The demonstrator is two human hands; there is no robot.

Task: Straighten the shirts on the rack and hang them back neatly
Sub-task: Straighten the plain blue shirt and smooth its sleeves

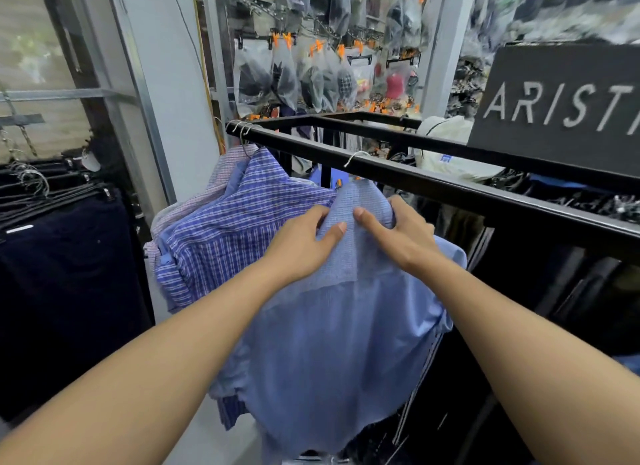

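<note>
A light blue fine-checked shirt [332, 343] hangs from the black rack bar [450, 191] on a metal hanger hook [355, 158]. My left hand [304, 243] and my right hand [398, 236] both pinch its collar, thumbs on top, fingers tucked behind the fabric. To the left hangs a blue plaid shirt [225, 236], crumpled against a pink-striped shirt [221, 174], their hooks at the bar's left end.
Dark trousers [62, 274] hang on a lower rack at left. A dark sign with white letters [561, 108] stands on the rack at right. Bagged goods with orange clips [318, 73] hang on the back wall. More dark garments hang under the bar at right.
</note>
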